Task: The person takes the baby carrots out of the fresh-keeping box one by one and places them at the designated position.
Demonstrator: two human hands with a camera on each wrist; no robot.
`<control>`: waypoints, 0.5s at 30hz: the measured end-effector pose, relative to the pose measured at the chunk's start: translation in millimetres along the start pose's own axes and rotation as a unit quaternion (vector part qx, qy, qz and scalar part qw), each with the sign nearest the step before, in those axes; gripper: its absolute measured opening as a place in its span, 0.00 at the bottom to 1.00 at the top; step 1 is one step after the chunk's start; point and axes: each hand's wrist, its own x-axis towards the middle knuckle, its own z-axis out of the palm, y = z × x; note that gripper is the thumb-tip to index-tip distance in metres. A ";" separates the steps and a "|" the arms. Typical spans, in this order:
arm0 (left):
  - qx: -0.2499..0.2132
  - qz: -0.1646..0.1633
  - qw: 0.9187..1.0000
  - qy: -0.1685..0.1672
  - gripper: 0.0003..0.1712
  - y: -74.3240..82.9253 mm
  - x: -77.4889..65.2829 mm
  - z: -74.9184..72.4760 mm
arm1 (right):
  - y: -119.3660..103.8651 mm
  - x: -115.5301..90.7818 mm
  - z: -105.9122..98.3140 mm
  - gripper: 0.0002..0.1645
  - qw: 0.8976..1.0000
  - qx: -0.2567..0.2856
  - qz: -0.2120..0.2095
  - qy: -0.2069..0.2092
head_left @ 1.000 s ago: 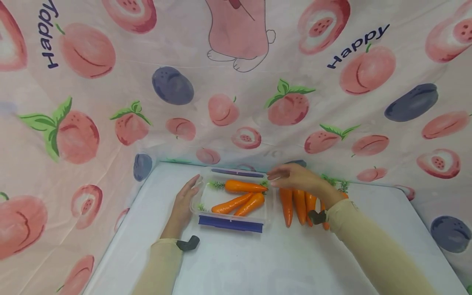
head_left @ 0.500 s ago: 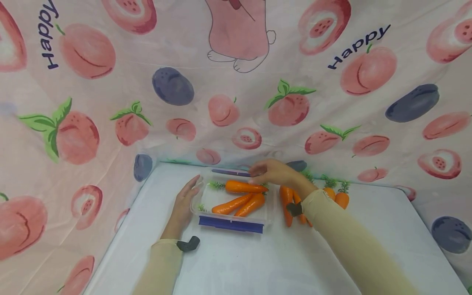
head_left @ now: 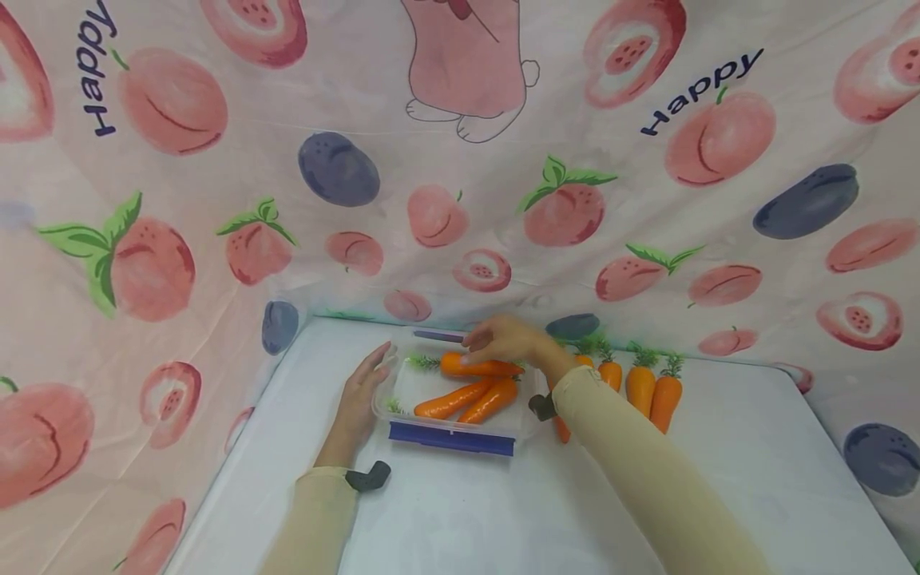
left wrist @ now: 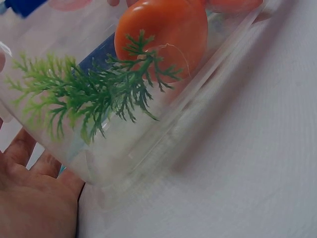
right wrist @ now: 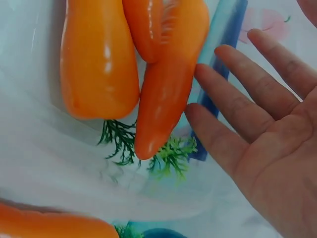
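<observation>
A clear plastic box (head_left: pixel 431 383) with blue latch flaps (head_left: pixel 451 438) stands on the white table, holding 3 orange carrots with green tops. My left hand (head_left: pixel 359 399) lies along the box's left end, fingers extended; in the left wrist view its fingers (left wrist: pixel 44 163) are by the clear wall. Over the box's back part, my right hand (head_left: pixel 510 339) reaches in above the rear carrot (head_left: pixel 451 365) and partly covers it. The right wrist view shows that hand's fingers (right wrist: pixel 237 104) straight, fingertips beside or touching the carrot (right wrist: pixel 168 94). In front lie two carrots (head_left: pixel 449 399) side by side.
Several more carrots (head_left: pixel 640 390) lie on the table right of the box, partly hidden behind the right sleeve (head_left: pixel 632 463). A fruit-print cloth (head_left: pixel 431 263) rises behind the table and at its sides.
My right hand has moved left from the box's right end to above the rear carrot, uncovering carrots on the right. The left hand and the box stay in place.
</observation>
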 end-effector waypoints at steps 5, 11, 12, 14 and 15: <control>0.006 -0.006 1.000 0.005 0.30 -0.1 -0.6 0.4 | 0.4 7.0 5.3 0.35 1.000 -0.007 0.021 -0.006; 0.012 -0.004 1.000 0.009 0.30 0.5 -0.9 0.4 | 2.1 18.2 13.7 0.29 0.999 -0.024 0.037 -0.006; 0.016 -0.005 1.000 0.010 0.30 1.1 -1.2 0.6 | 2.2 20.1 15.7 0.29 0.999 -0.024 0.041 -0.009; 0.022 -0.006 1.000 0.011 0.30 1.4 -1.3 0.9 | 2.8 23.5 19.7 0.29 0.998 -0.030 0.045 -0.017; 0.027 -0.006 1.000 0.012 0.30 1.7 -1.4 1.1 | 3.3 25.2 21.4 0.29 0.998 -0.027 0.051 -0.022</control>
